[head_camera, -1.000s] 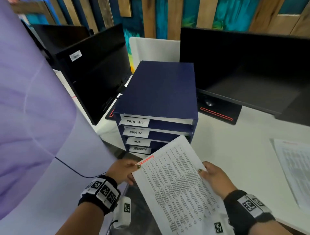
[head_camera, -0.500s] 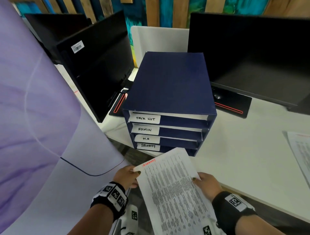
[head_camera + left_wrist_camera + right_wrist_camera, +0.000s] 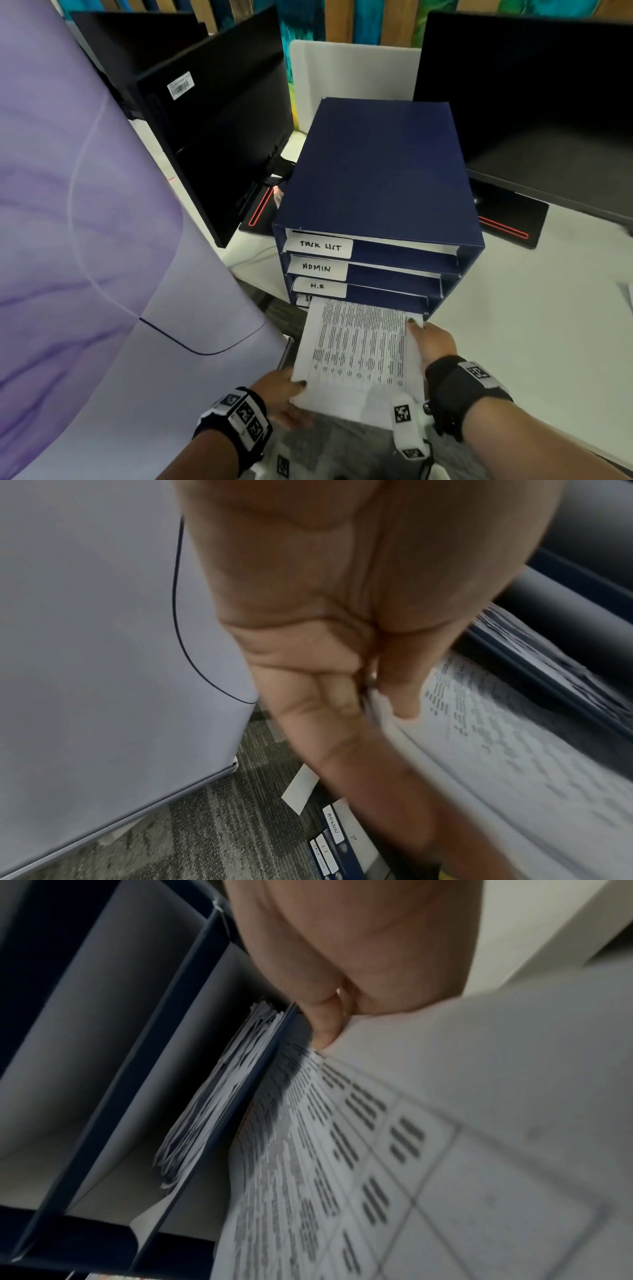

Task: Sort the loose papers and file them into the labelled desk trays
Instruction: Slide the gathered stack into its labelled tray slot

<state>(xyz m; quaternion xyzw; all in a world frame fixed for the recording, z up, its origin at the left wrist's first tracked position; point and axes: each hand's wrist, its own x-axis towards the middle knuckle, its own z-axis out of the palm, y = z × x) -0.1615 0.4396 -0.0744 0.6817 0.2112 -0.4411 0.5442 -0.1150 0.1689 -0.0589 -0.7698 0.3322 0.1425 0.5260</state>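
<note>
A white desk (image 3: 513,308) carries two dark monitors, one at the far left (image 3: 219,130) and one at the far right (image 3: 531,96), with a pale divider panel (image 3: 352,75) between them. In the middle stands a navy blue set of stacked trays (image 3: 373,164), its open fronts facing the near edge. Labels read TASK LIST (image 3: 320,245), ADMIN (image 3: 317,268) and H.R (image 3: 317,286) from the top down; the bottom label is mostly covered. A lilac chair back (image 3: 85,240) fills the left side.

A printed sheet (image 3: 359,346) lies flat with its far edge at the mouth of the bottom tray, below the H.R one, while its near half sticks out over the desk edge. The right wrist view shows a stack of papers (image 3: 219,1096) in the tray just above the sheet.

The left hand (image 3: 281,397) pinches the sheet's near left corner, thumb on top and fingers beneath. The right hand (image 3: 431,342) grips the right edge farther along, thumb on the paper. Both wrists wear black bands with square markers.
</note>
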